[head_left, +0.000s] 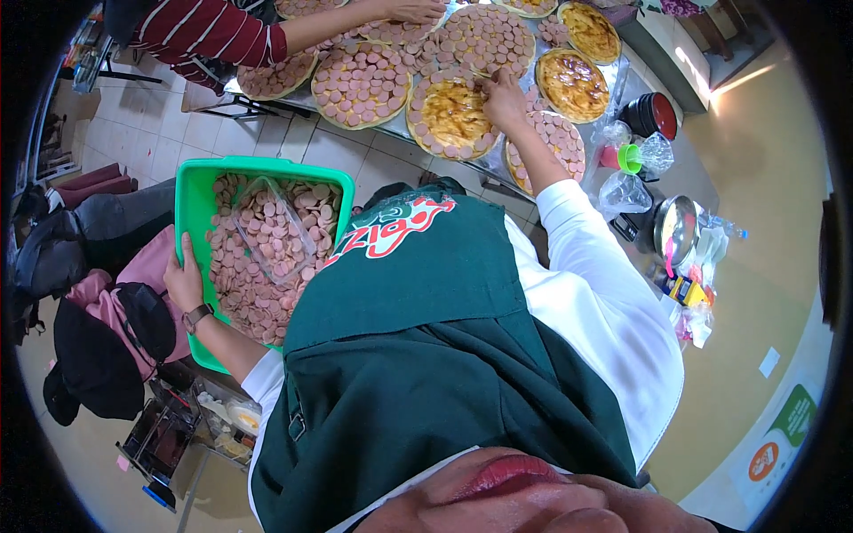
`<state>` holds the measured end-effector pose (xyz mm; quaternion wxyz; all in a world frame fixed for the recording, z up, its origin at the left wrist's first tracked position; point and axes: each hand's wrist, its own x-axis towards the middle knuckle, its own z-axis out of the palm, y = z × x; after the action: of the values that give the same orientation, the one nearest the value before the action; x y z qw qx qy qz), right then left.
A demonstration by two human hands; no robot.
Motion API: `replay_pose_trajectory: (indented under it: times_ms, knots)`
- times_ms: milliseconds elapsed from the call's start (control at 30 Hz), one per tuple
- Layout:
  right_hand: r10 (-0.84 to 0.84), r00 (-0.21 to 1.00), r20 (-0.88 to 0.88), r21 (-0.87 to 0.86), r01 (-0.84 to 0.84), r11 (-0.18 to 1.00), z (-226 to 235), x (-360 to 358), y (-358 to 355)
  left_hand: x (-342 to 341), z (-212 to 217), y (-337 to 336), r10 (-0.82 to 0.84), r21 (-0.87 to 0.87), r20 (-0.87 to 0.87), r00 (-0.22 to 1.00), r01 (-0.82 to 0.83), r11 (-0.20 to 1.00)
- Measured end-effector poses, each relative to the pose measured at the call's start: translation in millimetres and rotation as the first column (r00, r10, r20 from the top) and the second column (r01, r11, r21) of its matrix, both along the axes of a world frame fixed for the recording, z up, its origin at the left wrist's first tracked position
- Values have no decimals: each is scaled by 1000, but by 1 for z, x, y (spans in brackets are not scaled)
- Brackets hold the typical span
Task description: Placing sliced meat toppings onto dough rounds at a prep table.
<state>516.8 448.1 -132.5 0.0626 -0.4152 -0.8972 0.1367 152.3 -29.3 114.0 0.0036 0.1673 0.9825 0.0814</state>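
Note:
My left hand (183, 277) is closed on the side wall of a green plastic tub (195, 200), held against my left side. Round pink sausage slices (244, 293) fill much of the tub, and a clear plastic container (298, 222) lies among them. At the table, my right hand (506, 99) reaches over the right edge of a pizza (453, 111) with a browned, sauced middle and sausage slices round its rim. The fingers of that hand are bent together; whatever is between them is too small to make out.
Several slice-covered pizzas (362, 84) crowd the metal table. Two sauced pizzas (573, 84) lie at its right. Another person's hand (416, 11) reaches in from the far left. Black bowls (649, 115), a green cup (629, 158) and a metal bowl (677, 226) stand right.

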Motion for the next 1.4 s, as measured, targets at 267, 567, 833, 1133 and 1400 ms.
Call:
replay_pose_trajectory:
  times_ms: [267, 567, 833, 1133, 1400]
  knots:
    - [50, 998, 42, -4, -50, 999, 12, -8, -4, 4, 5, 2, 20, -4, 41, 999, -20, 1000]
    - [-228, 973, -39, 76, 231, 970, -9, 54, 38, 1, -4, -4, 10, -27, -13, 1000, -11, 1000]
    - [-85, 976, 199, -25, 92, 995, -13, 78, 63, -8, -6, -7, 18, -29, -18, 1000, -18, 999]
    - [-371, 863, -342, -659, 61, 749, -22, 37, 49, -4, -4, -7, 10, 11, 11, 1000, -10, 1000]
    - [-169, 959, -228, -278, 102, 955, -17, 1, 21, 2, -1, -2, 59, -18, 40, 997, -59, 998]
